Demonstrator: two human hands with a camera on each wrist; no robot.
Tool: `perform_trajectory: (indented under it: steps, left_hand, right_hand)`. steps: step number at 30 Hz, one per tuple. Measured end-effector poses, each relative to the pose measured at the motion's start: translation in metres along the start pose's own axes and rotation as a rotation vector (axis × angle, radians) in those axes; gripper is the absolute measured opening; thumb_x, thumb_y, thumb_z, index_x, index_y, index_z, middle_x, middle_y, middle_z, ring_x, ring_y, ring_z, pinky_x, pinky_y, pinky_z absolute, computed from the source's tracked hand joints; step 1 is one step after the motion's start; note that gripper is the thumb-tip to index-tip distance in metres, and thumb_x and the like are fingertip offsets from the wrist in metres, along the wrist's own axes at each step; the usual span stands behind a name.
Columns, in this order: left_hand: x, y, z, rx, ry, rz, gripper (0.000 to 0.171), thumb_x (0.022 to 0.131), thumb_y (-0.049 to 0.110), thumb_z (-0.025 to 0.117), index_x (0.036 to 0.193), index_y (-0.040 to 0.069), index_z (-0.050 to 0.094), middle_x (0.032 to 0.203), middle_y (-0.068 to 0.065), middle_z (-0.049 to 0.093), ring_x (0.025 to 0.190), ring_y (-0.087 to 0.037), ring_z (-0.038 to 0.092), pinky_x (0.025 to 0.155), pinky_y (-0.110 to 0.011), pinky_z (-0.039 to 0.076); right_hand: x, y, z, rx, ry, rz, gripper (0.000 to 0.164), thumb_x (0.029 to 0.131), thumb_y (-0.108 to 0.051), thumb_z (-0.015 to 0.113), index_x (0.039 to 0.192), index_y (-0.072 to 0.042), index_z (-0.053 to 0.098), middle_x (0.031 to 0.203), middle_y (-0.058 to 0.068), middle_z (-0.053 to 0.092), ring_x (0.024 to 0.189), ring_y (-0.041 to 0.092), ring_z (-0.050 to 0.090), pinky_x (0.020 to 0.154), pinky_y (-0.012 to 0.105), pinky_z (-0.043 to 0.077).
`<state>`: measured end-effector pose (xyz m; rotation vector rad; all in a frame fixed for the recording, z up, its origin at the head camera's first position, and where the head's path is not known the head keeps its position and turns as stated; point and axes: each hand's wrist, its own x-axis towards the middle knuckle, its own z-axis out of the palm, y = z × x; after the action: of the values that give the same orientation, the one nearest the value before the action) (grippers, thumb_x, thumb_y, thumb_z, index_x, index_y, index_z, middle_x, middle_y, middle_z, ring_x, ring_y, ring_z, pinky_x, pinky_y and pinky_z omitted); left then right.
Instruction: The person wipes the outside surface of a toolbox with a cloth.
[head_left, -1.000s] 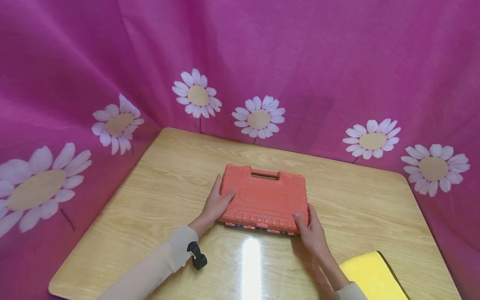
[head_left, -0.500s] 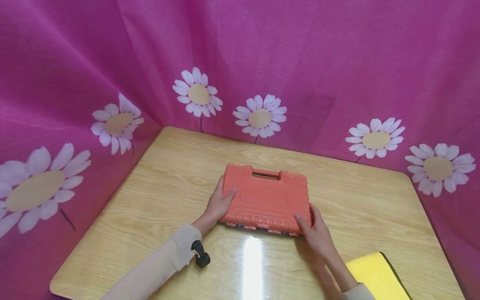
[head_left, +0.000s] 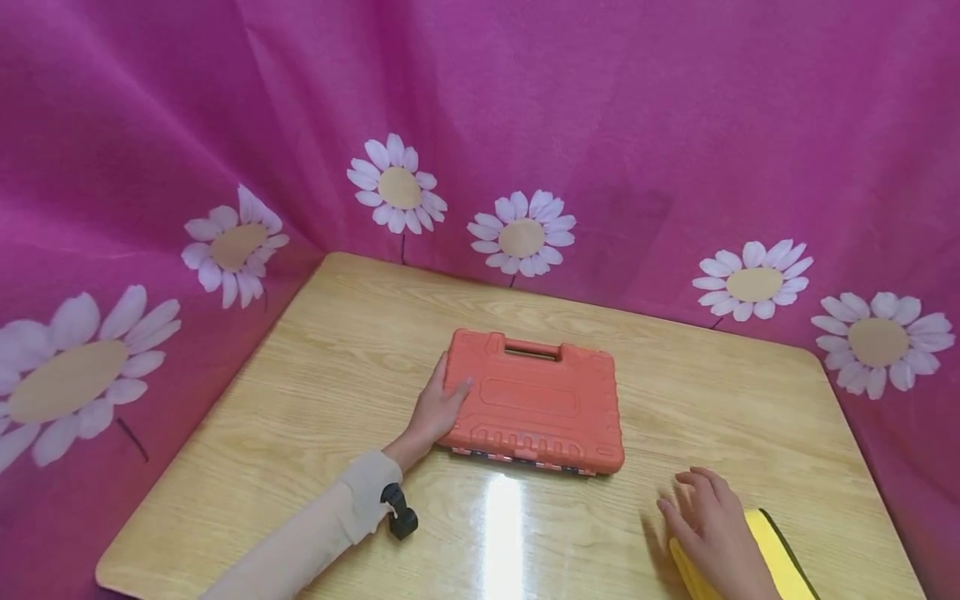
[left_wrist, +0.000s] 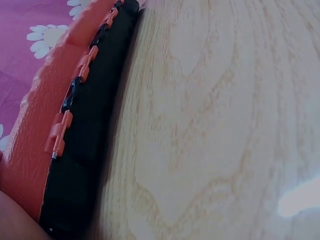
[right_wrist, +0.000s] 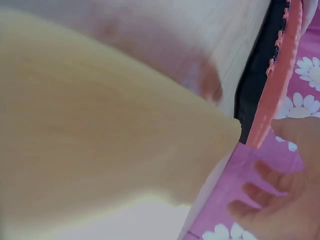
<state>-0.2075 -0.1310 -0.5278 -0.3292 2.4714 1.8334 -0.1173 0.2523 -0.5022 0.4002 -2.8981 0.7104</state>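
Note:
A red plastic carrying case [head_left: 532,400] with a built-in handle lies flat on the wooden table. My left hand [head_left: 433,410] grips its left edge, thumb on the lid and fingers down the side. In the left wrist view the case's black lower half [left_wrist: 82,140] shows, with red and black catches along the seam. My right hand [head_left: 716,533] is apart from the case, over a folded yellow cloth [head_left: 783,571] with a dark border; its fingers are spread and loosely bent, holding nothing. The right wrist view shows that hand [right_wrist: 292,185] with fingers apart.
The wooden table [head_left: 360,333] has rounded corners. A magenta curtain [head_left: 585,108] printed with daisies stands along its back and sides. A black strap mount [head_left: 401,512] sits on the left sleeve. A bright light reflection falls on the near tabletop.
My right hand has let go of the case's right side and moved toward the near right, over the yellow cloth. The left hand and the case have stayed almost in place.

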Motion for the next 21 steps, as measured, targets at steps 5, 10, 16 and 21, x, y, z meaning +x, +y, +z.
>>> perform_trajectory:
  steps: [5, 10, 16, 21]
  left_hand:
    - [-0.001, 0.0, 0.001, 0.005, -0.002, 0.0, 0.071, 0.105, 0.032, 0.051, 0.162, 0.015, 0.012, 0.163, -0.014, 0.023, 0.146, -0.036, 0.025, 0.116, -0.053, 0.021]
    - [0.0, 0.0, 0.001, -0.008, -0.002, -0.001, 0.071, 0.105, 0.032, 0.051, 0.162, 0.017, 0.013, 0.162, -0.014, 0.026, 0.143, -0.036, 0.03, 0.115, -0.053, 0.024]
    - [-0.001, -0.002, -0.002, -0.01, 0.006, 0.012, 0.07, 0.104, 0.032, 0.052, 0.162, 0.016, 0.014, 0.161, -0.015, 0.027, 0.143, -0.036, 0.03, 0.115, -0.053, 0.025]
    - [0.0, -0.003, 0.0, -0.015, 0.001, 0.003, 0.07, 0.105, 0.033, 0.051, 0.162, 0.017, 0.014, 0.162, -0.014, 0.025, 0.145, -0.035, 0.027, 0.116, -0.053, 0.023]
  right_hand:
    - [-0.029, 0.012, 0.005, -0.151, -0.003, 0.103, 0.057, 0.087, -0.029, 0.077, 0.112, 0.017, 0.054, 0.114, 0.041, 0.053, 0.105, 0.056, 0.053, 0.086, 0.066, 0.044]
    - [-0.045, 0.023, 0.017, -0.212, -0.134, 0.205, 0.077, 0.089, -0.044, 0.071, 0.119, 0.023, 0.048, 0.126, 0.049, 0.044, 0.113, 0.064, 0.045, 0.09, 0.07, 0.041]
    - [-0.056, 0.036, 0.03, -0.188, -0.195, 0.163, 0.087, 0.094, -0.046, 0.063, 0.134, 0.023, 0.03, 0.135, 0.055, 0.028, 0.118, 0.074, 0.029, 0.085, 0.081, 0.033]
    - [-0.065, 0.04, 0.036, -0.145, 0.017, 0.127, 0.076, 0.089, -0.03, 0.071, 0.126, 0.026, 0.035, 0.128, 0.058, 0.031, 0.112, 0.074, 0.036, 0.084, 0.076, 0.038]
